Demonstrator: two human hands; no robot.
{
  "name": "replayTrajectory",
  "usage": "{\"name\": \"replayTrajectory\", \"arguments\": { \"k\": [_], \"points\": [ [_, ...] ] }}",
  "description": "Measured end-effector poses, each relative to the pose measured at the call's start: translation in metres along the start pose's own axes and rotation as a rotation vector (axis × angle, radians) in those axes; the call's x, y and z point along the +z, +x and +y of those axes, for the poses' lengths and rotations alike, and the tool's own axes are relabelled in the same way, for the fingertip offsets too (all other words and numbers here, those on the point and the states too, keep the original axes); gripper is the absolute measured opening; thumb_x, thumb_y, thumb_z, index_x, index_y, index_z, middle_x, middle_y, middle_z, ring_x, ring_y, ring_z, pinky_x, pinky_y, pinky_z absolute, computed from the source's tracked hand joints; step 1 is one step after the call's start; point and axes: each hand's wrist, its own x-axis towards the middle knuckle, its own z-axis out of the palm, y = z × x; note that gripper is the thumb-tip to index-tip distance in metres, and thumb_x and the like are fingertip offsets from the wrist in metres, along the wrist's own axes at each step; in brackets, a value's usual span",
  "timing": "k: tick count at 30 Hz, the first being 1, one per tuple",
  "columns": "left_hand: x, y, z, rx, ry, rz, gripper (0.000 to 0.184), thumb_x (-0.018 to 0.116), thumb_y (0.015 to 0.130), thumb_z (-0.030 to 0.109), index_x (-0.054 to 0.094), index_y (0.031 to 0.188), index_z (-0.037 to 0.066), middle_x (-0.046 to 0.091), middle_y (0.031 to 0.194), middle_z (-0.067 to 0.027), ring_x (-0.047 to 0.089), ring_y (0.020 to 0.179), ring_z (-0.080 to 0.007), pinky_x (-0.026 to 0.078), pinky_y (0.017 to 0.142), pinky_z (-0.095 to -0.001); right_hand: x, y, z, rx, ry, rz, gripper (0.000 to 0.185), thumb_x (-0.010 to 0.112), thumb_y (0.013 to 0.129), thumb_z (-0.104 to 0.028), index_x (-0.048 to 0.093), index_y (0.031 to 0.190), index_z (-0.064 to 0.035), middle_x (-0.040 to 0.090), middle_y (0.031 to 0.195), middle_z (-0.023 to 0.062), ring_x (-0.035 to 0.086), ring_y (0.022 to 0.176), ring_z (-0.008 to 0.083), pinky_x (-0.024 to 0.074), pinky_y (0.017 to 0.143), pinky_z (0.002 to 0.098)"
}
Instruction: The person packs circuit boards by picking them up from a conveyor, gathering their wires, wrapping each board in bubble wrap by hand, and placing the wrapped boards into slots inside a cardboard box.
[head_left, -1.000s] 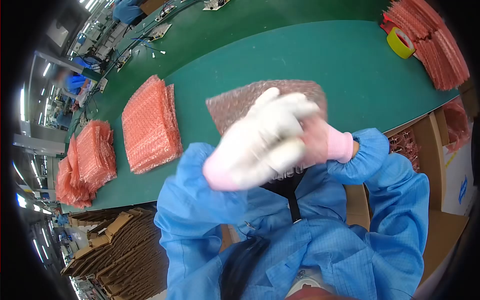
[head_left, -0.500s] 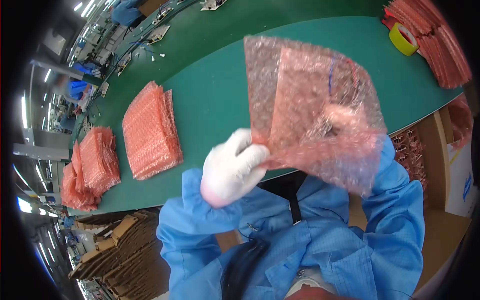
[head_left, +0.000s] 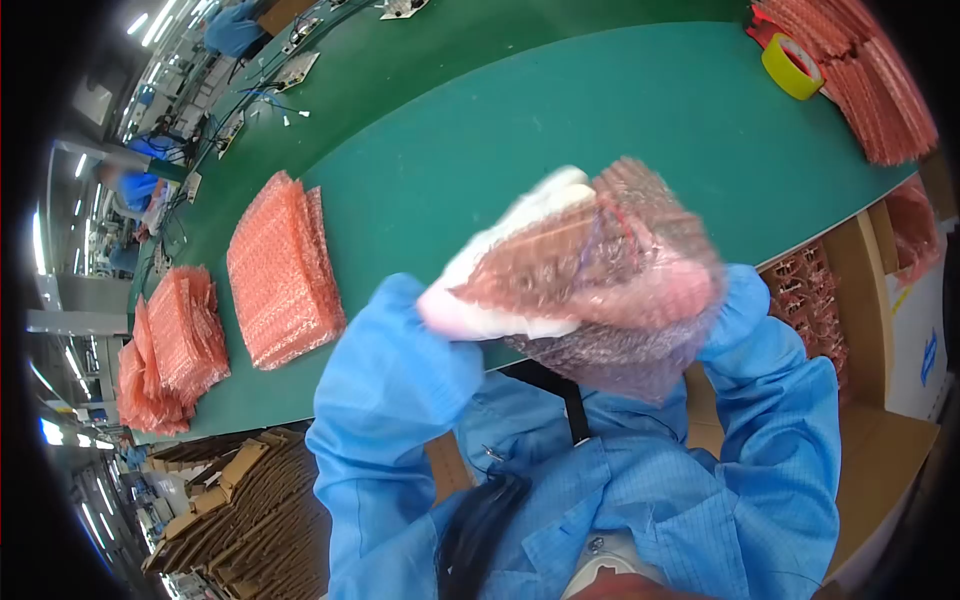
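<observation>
Pink bubble wrap (head_left: 640,250) hangs over the green table's near edge, with red and blue wires showing through it. My left hand (head_left: 500,270), in a white glove with a pink cuff, is wrapped round the left side of the wrap, its fingers above and its thumb below. My right hand (head_left: 665,290) is behind or inside the wrap at the right, seen only blurred through the plastic, so its fingers cannot be made out.
Stacks of pink bubble wrap (head_left: 283,275) lie on the green table (head_left: 440,130) at the left. Yellow tape (head_left: 792,67) sits beside more pink wrap (head_left: 880,110) at the far right. Folded cardboard (head_left: 250,520) is lower left; an open carton (head_left: 865,320) stands right. Another person (head_left: 232,30) is at the back.
The bubble wrap was spread upright half a second ago; now it is lower and folded more compactly. My left hand has moved up and taken a broader hold of it.
</observation>
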Motion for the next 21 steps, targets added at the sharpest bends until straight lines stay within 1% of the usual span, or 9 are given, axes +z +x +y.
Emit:
{"name": "replayTrajectory", "arguments": {
  "k": [3,5,7,8,11,16,17,19,21],
  "points": [
    [0.02,0.009,-0.013,-0.036,-0.453,0.064,0.092,0.079,0.068,0.014,0.023,0.141,0.005,0.03,0.144,-0.0104,0.033,0.13,-0.0218,0.029,0.108,-0.0362,-0.007,-0.005,-0.006,-0.075,-0.174,-0.051,0.059,0.08,0.066,-0.014,0.053,0.118,-0.0048,0.062,0.104,0.0037,0.055,0.101,0.0146,0.0435,0.089,0.0324],
    [0.023,0.006,-0.018,-0.033,-0.477,0.066,0.085,0.076,0.071,0.012,0.027,0.139,0.005,0.033,0.142,-0.0102,0.037,0.128,-0.0222,0.033,0.106,-0.0358,-0.016,-0.017,-0.018,-0.422,-0.597,0.088,0.054,0.078,0.067,-0.013,0.055,0.114,-0.0027,0.06,0.109,0.0058,0.054,0.103,0.0141,0.0421,0.09,0.0304],
    [0.024,0.002,-0.019,-0.019,-0.504,0.078,0.077,0.074,0.073,0.011,0.031,0.137,0.005,0.036,0.14,-0.0101,0.04,0.126,-0.0226,0.037,0.103,-0.0354,-0.054,-0.018,-0.01,-0.197,0.074,-0.004,0.053,0.074,0.071,-0.012,0.051,0.118,-0.0012,0.057,0.114,0.0086,0.052,0.108,0.0152,0.0417,0.091,0.0278],
    [0.022,-0.001,-0.02,0.064,-0.118,0.115,0.07,0.071,0.074,0.009,0.035,0.134,0.004,0.042,0.135,-0.0099,0.044,0.122,-0.0231,0.04,0.1,-0.0356,-0.07,-0.026,-0.013,-0.21,-0.036,0.301,0.054,0.071,0.073,-0.01,0.048,0.121,-0.0012,0.055,0.117,0.009,0.05,0.11,0.0164,0.041,0.093,0.0284],
    [0.04,-0.003,-0.026,0.041,-0.242,0.508,0.045,0.067,0.076,0.003,0.052,0.117,0.002,0.061,0.107,-0.007,0.058,0.1,-0.0186,0.048,0.086,-0.0347,-0.068,-0.054,-0.024,-0.592,-0.067,0.887,0.063,0.07,0.073,-0.013,0.041,0.127,0.0001,0.053,0.119,0.0092,0.048,0.113,0.0194,0.041,0.094,0.0306],
    [0.075,0.002,0.021,-0.12,-0.369,0.554,0.04,0.066,0.075,0.001,0.054,0.113,0.0,0.062,0.1,-0.0071,0.059,0.084,-0.0155,0.048,0.074,-0.0291,0.02,-0.054,-0.043,-0.931,-0.991,0.67,0.097,0.083,0.055,-0.023,0.032,0.133,0.0045,0.045,0.128,0.0173,0.042,0.122,0.0259,0.035,0.102,0.0359],
    [0.085,-0.001,0.025,-0.151,-0.331,0.605,0.039,0.065,0.075,0.001,0.054,0.113,-0.001,0.062,0.1,-0.008,0.059,0.085,-0.0161,0.048,0.074,-0.0287,0.029,-0.045,-0.032,-0.852,-0.942,0.672,0.108,0.086,0.052,-0.021,0.025,0.137,0.0051,0.039,0.135,0.0194,0.038,0.126,0.0287,0.0305,0.105,0.0383],
    [0.088,-0.009,0.025,-0.068,-0.404,0.6,0.04,0.064,0.075,0.004,0.053,0.113,-0.003,0.061,0.101,-0.0097,0.059,0.088,-0.0177,0.049,0.076,-0.0302,0.048,-0.05,-0.016,-0.601,-0.075,0.598,0.104,0.084,0.057,-0.018,0.024,0.138,0.0037,0.04,0.134,0.0172,0.04,0.124,0.0253,0.032,0.104,0.0358],
    [0.094,-0.002,0.024,-0.173,-0.21,0.641,0.048,0.064,0.076,0.011,0.047,0.12,-0.003,0.057,0.112,-0.0132,0.057,0.1,-0.0221,0.047,0.085,-0.0348,0.054,-0.055,0.014,-0.669,-0.144,0.642,0.097,0.082,0.061,-0.015,0.026,0.138,0.0017,0.042,0.134,0.013,0.041,0.122,0.0217,0.0342,0.102,0.0326]
  ]
}}
